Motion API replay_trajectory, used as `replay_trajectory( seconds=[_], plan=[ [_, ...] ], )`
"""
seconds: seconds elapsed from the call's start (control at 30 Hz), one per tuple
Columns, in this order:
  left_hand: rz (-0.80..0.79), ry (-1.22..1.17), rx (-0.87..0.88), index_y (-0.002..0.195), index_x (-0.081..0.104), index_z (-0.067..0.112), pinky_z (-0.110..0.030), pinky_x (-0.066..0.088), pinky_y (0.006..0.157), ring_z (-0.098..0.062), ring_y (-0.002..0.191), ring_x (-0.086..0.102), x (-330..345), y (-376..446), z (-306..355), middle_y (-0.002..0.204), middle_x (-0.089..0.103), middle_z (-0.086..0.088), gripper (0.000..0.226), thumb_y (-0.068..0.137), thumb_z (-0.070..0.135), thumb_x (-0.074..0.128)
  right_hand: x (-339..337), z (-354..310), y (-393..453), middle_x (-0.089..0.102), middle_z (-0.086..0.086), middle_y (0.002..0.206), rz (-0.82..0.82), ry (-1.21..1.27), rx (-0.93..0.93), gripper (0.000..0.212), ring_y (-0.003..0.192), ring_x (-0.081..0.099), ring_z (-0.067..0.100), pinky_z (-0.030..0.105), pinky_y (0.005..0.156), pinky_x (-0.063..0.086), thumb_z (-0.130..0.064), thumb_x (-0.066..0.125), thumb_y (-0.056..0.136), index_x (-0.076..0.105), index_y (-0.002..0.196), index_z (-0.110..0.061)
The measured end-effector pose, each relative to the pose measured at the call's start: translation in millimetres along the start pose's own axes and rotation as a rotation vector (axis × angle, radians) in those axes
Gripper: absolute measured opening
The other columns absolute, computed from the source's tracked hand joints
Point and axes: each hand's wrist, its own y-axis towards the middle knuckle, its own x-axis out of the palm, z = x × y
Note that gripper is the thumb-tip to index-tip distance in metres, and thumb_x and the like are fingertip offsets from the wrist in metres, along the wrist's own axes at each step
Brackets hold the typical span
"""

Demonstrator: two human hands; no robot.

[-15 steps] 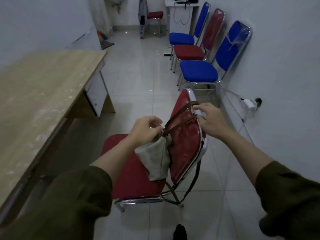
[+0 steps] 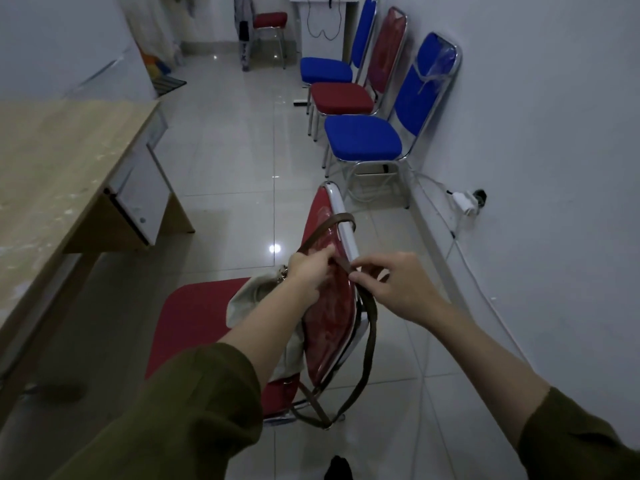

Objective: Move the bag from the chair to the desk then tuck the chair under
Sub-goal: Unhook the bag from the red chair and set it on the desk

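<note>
A red padded chair (image 2: pixel 194 317) with a chrome frame stands in the middle of the floor, its backrest toward me. A beige cloth bag (image 2: pixel 249 299) hangs in front of the backrest over the seat. Its brown strap (image 2: pixel 370 344) loops over the backrest top and down behind it. My left hand (image 2: pixel 308 275) is closed on the strap by the bag's metal ring. My right hand (image 2: pixel 398 285) pinches the strap at the backrest's edge. The wooden desk (image 2: pixel 52 174) runs along the left.
Three chairs, blue (image 2: pixel 363 136), red (image 2: pixel 341 98) and blue (image 2: pixel 323 69), line the right wall. A white cable and plug (image 2: pixel 464 202) lie by the wall socket. Another red chair (image 2: pixel 270 22) stands far back. A drawer unit (image 2: pixel 138 199) hangs under the desk's end.
My right hand has come off the top of the backrest and moved down to pinch the strap. My left hand has shifted up along the strap. The view has drawn nearer to the chair.
</note>
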Motion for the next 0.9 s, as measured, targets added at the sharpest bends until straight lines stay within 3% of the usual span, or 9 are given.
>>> replay_trajectory(
  seconds=[0.1,0.17,0.3,0.37,0.5,0.6,0.7,0.8,0.9],
  plan=[
    [0.026,-0.295,-0.088,0.081,0.056,-0.005,-0.024,0.055,0.044,-0.019,0.060,0.062,-1,6,7,0.071,0.061,-0.013,0.004,0.084,-0.004,0.053,2,5,6,0.070,0.003,0.070,-0.024,0.068,0.002,0.010,0.069,0.061,0.006,0.004,0.055,0.040,-0.013,0.072,0.076,0.073,0.086,-0.011],
    [0.004,-0.239,-0.051,0.090,0.055,-0.006,-0.022,0.053,0.043,-0.016,0.052,0.060,-6,9,10,0.064,0.059,-0.011,0.008,0.086,-0.004,0.048,1,7,14,0.066,-0.001,0.067,-0.022,0.102,0.007,0.009,0.063,0.060,0.002,0.004,0.054,0.041,-0.012,0.072,0.076,0.073,0.085,-0.011],
    [-0.011,0.230,0.109,0.103,0.046,0.008,-0.022,0.040,0.041,-0.011,0.038,0.047,-22,8,11,0.059,0.052,-0.004,0.018,0.086,0.001,0.048,3,16,34,0.063,-0.002,0.077,0.007,0.099,-0.024,0.011,0.064,0.059,0.006,0.005,0.062,0.045,-0.010,0.066,0.081,0.070,0.091,-0.010],
    [-0.023,0.495,0.232,0.106,0.048,0.010,-0.018,0.040,0.043,-0.013,0.051,0.054,-36,10,14,0.069,0.057,-0.004,0.020,0.086,0.009,0.054,6,24,45,0.060,0.000,0.089,0.032,0.098,-0.008,0.015,0.068,0.056,0.002,0.001,0.064,0.041,-0.008,0.062,0.084,0.068,0.098,-0.010],
    [-0.061,1.130,0.475,0.122,0.048,0.012,-0.025,0.045,0.069,-0.021,0.086,0.062,-74,22,27,0.092,0.068,-0.007,0.036,0.088,0.022,0.054,16,38,66,0.055,0.004,0.112,0.037,0.116,0.022,0.032,0.073,0.057,0.010,-0.001,0.070,0.041,0.001,0.050,0.087,0.058,0.116,-0.011],
    [-0.009,1.434,0.606,0.128,0.044,0.015,-0.026,0.040,0.074,-0.020,0.098,0.059,-90,27,39,0.114,0.063,-0.006,0.041,0.089,0.027,0.051,24,45,79,0.056,0.005,0.110,0.032,0.097,0.036,0.036,0.067,0.055,0.009,-0.001,0.064,0.041,0.004,0.046,0.088,0.054,0.120,-0.009],
    [0.055,1.389,0.659,0.127,0.045,0.018,-0.024,0.035,0.075,-0.017,0.097,0.056,-91,38,47,0.123,0.055,-0.004,0.042,0.088,0.029,0.053,24,50,94,0.063,0.009,0.103,0.046,0.102,0.054,0.027,0.065,0.061,0.016,0.013,0.066,0.054,0.002,0.049,0.088,0.059,0.111,-0.008],
    [0.049,1.268,0.673,0.123,0.050,0.018,-0.024,0.037,0.075,-0.015,0.088,0.058,-87,53,50,0.121,0.057,-0.003,0.040,0.085,0.028,0.057,14,50,120,0.063,0.013,0.099,0.067,0.042,0.023,0.018,0.073,0.061,0.020,0.015,0.065,0.052,0.002,0.050,0.088,0.061,0.101,-0.004],
    [0.047,1.212,0.666,0.118,0.054,0.017,-0.028,0.044,0.080,-0.017,0.094,0.059,-86,64,50,0.116,0.060,-0.002,0.036,0.084,0.027,0.059,5,46,155,0.062,0.014,0.101,0.066,-0.058,-0.034,0.018,0.083,0.058,0.018,0.027,0.079,0.051,0.002,0.051,0.087,0.061,0.101,-0.003]
  ],
)
